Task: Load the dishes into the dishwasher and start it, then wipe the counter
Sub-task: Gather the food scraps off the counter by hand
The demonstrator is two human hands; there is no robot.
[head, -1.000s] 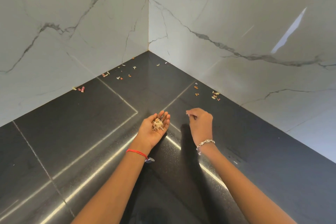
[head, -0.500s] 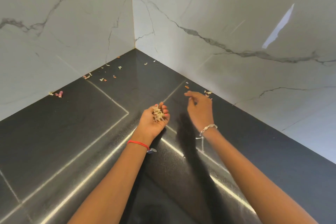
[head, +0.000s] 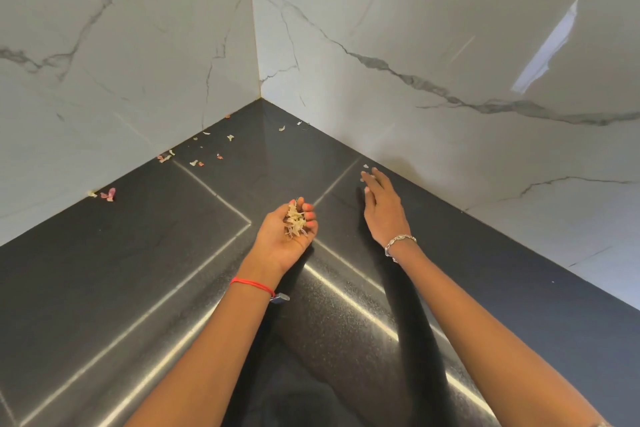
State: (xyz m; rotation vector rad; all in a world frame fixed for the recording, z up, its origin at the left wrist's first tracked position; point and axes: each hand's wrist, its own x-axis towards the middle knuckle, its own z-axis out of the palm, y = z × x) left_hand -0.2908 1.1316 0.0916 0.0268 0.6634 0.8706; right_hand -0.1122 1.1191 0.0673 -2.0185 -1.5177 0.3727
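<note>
Reaching away from its earlier pinch beside the left hand (head: 281,243), the right hand (head: 384,211) now lies straight-fingered and holds nothing, tips at a pale fleck (head: 365,166) by the marble wall (head: 450,135), so crumb-clearing on the counter (head: 104,270) isn't done. The left hand cups papery, curled peel scraps (head: 294,222) in bent fingers. More thin flakes (head: 194,162) lie well beyond that cupped hand on glossy speckled black stone; the wall is smooth, grey-veined.

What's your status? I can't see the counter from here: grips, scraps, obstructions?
Left grip cupped round gathered scraps. Right grip open beside a scrap by the right wall. Loose scraps lie along the left wall, path unobstructed.
</note>
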